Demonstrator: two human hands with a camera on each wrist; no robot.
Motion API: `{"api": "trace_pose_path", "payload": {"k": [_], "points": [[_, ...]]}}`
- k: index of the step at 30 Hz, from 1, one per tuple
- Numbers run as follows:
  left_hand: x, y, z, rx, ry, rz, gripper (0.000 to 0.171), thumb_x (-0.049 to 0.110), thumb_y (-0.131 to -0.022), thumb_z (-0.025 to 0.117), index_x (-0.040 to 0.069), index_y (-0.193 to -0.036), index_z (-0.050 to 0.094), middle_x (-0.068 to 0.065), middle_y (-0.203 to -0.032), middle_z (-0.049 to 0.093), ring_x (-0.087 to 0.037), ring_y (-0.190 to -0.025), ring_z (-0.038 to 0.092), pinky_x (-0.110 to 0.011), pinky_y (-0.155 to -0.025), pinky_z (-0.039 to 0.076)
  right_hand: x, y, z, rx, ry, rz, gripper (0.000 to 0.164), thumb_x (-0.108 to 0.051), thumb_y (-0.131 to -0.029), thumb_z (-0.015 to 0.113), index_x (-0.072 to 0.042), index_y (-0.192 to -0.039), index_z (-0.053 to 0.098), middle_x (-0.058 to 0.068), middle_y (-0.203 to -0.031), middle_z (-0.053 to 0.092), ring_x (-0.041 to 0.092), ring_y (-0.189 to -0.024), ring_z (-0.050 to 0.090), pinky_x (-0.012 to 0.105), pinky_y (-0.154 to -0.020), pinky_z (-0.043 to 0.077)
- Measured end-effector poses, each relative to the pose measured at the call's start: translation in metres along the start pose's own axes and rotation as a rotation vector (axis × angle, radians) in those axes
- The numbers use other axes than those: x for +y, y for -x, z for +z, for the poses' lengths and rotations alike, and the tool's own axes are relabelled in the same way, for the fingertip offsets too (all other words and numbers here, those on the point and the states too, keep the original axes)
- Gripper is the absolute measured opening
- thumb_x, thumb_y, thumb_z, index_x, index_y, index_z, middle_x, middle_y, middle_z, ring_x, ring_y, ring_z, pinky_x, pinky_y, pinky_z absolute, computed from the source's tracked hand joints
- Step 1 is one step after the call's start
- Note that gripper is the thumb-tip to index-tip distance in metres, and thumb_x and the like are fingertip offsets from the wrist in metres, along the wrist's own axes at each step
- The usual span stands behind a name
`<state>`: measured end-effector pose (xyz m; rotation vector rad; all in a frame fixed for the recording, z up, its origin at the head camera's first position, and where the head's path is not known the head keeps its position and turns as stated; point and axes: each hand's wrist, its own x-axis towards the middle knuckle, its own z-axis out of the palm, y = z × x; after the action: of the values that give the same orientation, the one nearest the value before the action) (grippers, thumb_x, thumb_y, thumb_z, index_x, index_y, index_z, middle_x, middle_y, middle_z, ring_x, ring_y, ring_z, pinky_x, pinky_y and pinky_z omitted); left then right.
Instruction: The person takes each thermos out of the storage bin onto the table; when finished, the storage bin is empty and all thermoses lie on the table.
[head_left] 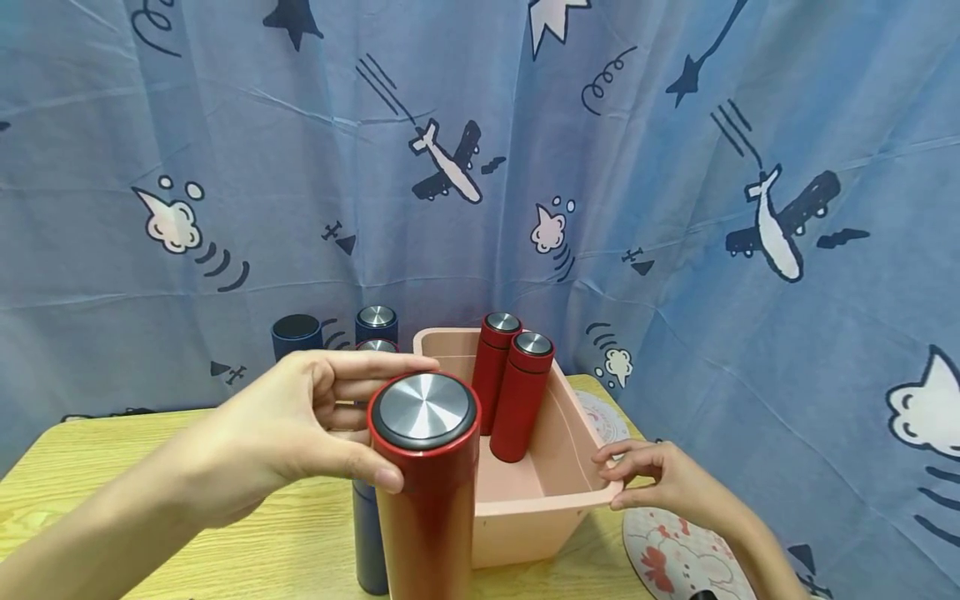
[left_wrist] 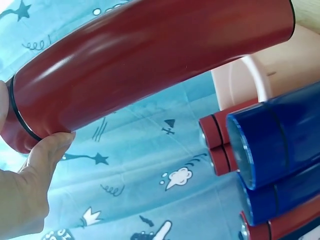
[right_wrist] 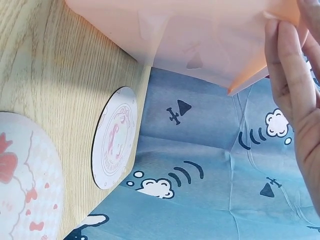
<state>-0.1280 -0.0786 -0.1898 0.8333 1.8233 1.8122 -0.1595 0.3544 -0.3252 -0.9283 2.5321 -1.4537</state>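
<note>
Upright in front of the bin, a red thermos (head_left: 427, 517) with a silver-topped lid is gripped near its top by my left hand (head_left: 270, 433). The left wrist view shows that thermos (left_wrist: 150, 55) lifted, with the thumb and fingers on either side of its lid end. My right hand (head_left: 663, 479) pinches the near right corner of the pink bin's rim (head_left: 540, 502). Inside the bin, two more red thermoses (head_left: 522, 404) stand side by side toward the back. In the right wrist view, the fingers (right_wrist: 295, 70) curl over the bin's edge.
Left of the bin stand blue thermoses (head_left: 370, 542) and another red thermos (head_left: 377, 344), partly hidden by the left hand and held thermos. Round printed mats (head_left: 675, 550) lie on the wooden table (head_left: 247, 550) to the right. A blue patterned curtain (head_left: 315, 208) hangs behind.
</note>
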Motion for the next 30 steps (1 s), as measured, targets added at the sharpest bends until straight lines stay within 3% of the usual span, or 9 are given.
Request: {"api": "trace_pose_path", "payload": {"k": [11, 17, 22, 25, 30], "points": [[-0.039, 0.017, -0.006, -0.086, 0.091, 0.008, 0.073, -0.006, -0.075, 0.076, 0.008, -0.141, 0.047, -0.014, -0.135, 0.055, -0.03, -0.12, 0.055, -0.037, -0.092, 0.051, 0.001, -0.001, -0.001, -0.01, -0.005, 0.002, 0.018, 0.0, -0.081, 0.072, 0.007, -0.097, 0.07, 0.012, -0.117, 0.063, 0.003, -0.108, 0.059, 0.027, -0.078, 0.056], [-0.06, 0.018, -0.01, -0.138, 0.152, 0.037, 0.072, -0.004, -0.075, 0.077, 0.004, -0.14, 0.047, -0.018, -0.132, 0.056, -0.03, -0.119, 0.056, -0.034, -0.094, 0.049, 0.002, 0.0, 0.0, -0.011, -0.009, -0.002, 0.019, 0.0, -0.08, 0.073, 0.007, -0.098, 0.07, 0.009, -0.117, 0.064, 0.002, -0.109, 0.058, 0.026, -0.078, 0.056], [-0.085, 0.022, -0.018, -0.232, 0.179, 0.1, 0.07, -0.003, -0.081, 0.073, -0.002, -0.142, 0.04, -0.019, -0.133, 0.054, -0.027, -0.121, 0.055, -0.033, -0.096, 0.047, 0.003, 0.0, 0.0, -0.007, -0.011, -0.009, 0.019, 0.0, -0.08, 0.073, 0.007, -0.098, 0.07, 0.007, -0.117, 0.064, 0.002, -0.108, 0.059, 0.025, -0.078, 0.056], [-0.098, 0.026, -0.023, -0.258, 0.202, 0.078, 0.066, -0.002, -0.085, 0.07, -0.003, -0.143, 0.038, -0.017, -0.136, 0.053, -0.025, -0.121, 0.055, -0.034, -0.095, 0.047, 0.002, 0.0, -0.001, -0.002, 0.002, -0.019, 0.018, 0.0, -0.08, 0.073, 0.006, -0.096, 0.07, 0.009, -0.116, 0.064, 0.002, -0.108, 0.058, 0.024, -0.079, 0.056], [-0.115, 0.035, -0.03, -0.224, 0.234, 0.022, 0.064, -0.004, -0.086, 0.067, -0.003, -0.143, 0.038, -0.013, -0.137, 0.053, -0.024, -0.118, 0.057, -0.03, -0.094, 0.048, 0.002, 0.0, -0.001, -0.004, 0.002, -0.016, 0.018, 0.0, -0.08, 0.073, 0.007, -0.096, 0.07, 0.01, -0.116, 0.064, 0.001, -0.109, 0.058, 0.024, -0.079, 0.055]]}}
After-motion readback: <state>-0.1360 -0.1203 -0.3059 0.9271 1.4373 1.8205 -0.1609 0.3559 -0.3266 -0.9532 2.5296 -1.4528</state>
